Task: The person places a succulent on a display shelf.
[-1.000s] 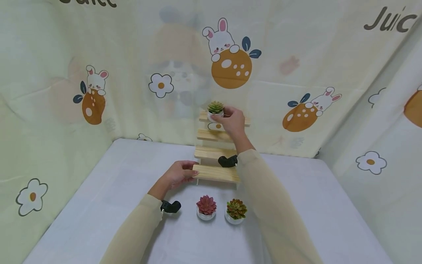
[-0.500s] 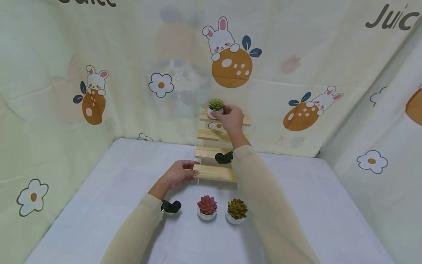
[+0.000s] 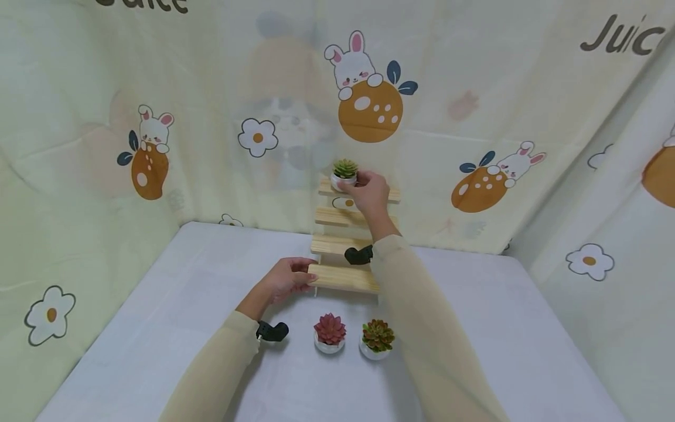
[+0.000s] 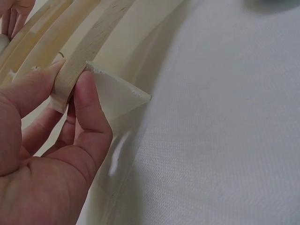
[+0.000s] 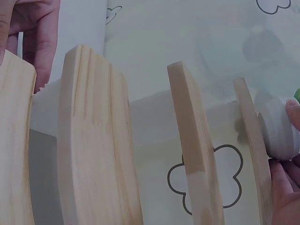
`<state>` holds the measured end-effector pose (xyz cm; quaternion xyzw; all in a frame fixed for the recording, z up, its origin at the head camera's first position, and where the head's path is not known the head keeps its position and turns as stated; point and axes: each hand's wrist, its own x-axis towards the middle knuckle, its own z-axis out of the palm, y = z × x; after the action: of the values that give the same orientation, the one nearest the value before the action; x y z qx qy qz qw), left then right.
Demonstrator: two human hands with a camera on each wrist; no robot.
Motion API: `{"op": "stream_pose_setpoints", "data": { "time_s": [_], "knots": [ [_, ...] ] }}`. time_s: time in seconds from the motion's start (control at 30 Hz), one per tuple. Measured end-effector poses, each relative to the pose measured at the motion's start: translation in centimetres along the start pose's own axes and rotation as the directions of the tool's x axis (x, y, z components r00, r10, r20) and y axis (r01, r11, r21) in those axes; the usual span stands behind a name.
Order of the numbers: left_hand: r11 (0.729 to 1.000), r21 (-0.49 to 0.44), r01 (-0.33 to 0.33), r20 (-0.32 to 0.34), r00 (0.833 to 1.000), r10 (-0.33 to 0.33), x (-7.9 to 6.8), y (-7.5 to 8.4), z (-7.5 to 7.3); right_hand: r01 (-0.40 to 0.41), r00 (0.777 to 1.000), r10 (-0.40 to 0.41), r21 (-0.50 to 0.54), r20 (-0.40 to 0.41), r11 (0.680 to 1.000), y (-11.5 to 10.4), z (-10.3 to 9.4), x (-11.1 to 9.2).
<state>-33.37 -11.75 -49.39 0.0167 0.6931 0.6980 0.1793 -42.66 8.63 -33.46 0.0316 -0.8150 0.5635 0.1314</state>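
— Right hand [image 3: 371,193]: where, and on what?
— Raised to the top step of the pale wooden four-step ladder shelf [image 3: 345,243], fingers curled round the small white pot of the green succulent [image 3: 345,173]. Pot resting on that top step, just left of the palm. Seen from the right wrist as a white pot [image 5: 276,126] pressed against the plank edge, fingertips [image 5: 293,112] on it.

— And the left hand [image 3: 287,278]?
— Down at the shelf's lowest step, pinching its left end between thumb [image 4: 89,101] and fingers; plank edge gripped, palm turned toward the shelf.

— Anything else close by?
— Just right of the left wrist, on the white tablecloth [image 3: 158,328]: a pink-red succulent in a white pot [image 3: 329,332], and touching-close beside it a red-and-green succulent in a white pot [image 3: 377,338]. Behind the shelf, a cream curtain printed with rabbits, oranges and flowers [image 3: 211,117].
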Motion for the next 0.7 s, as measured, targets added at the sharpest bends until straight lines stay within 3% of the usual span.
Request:
{"op": "stream_pose_setpoints", "data": {
  "time_s": [0.3, 0.7],
  "knots": [
    [1.000, -0.003, 0.002, -0.002, 1.000, -0.002, 0.2, -0.2, 0.0, -0.006, 1.000, 0.006, 0.061, 0.004, 0.998, 0.9, -0.4, -0.2],
    [1.000, -0.003, 0.005, -0.013, 1.000, -0.005, 0.0, 0.0, 0.3, 0.000, 1.000, -0.004, 0.187, 0.019, 0.982, 0.6, -3.2, -2.9]
  ]
}}
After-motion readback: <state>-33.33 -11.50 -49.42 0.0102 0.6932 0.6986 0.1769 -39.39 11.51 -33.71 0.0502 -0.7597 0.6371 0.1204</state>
